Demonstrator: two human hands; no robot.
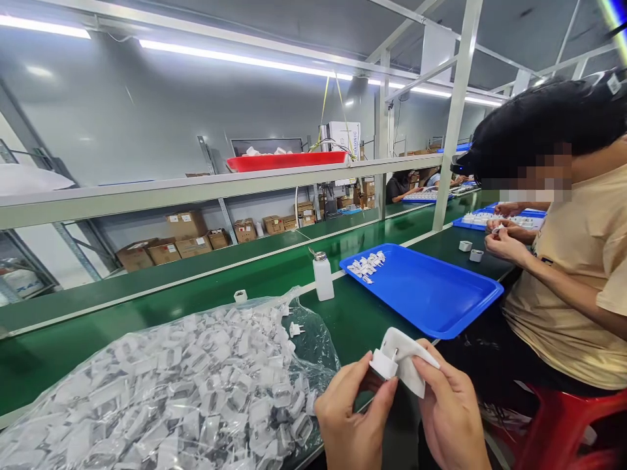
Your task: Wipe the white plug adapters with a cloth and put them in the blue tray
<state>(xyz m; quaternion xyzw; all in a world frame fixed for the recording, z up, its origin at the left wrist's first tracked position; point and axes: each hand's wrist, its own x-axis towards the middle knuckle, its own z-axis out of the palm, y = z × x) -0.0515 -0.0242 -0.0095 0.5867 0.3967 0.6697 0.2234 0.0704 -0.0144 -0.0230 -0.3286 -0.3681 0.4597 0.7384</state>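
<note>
Between thumb and fingers, my left hand (353,412) pinches a white plug adapter housing (385,364), with a metal pin showing on its right side. My right hand (451,408) grips a folded white cloth (409,362), which lies against the pin side of the adapter. To the left, a clear plastic bag (313,336) spreads over the bench, full of similar white housings (196,385). One loose plug piece (296,329) with pins lies on the bag's right part. Beyond my hands sits a blue tray (426,287) with several white plug pieces (365,264) at its far left corner.
A white dispenser bottle (323,277) stands between bag and tray on the green bench (274,261). A co-worker (563,261) sits at the right, handling a small white part. A red tray (289,160) rests on the overhead shelf. A red stool (563,424) is at lower right.
</note>
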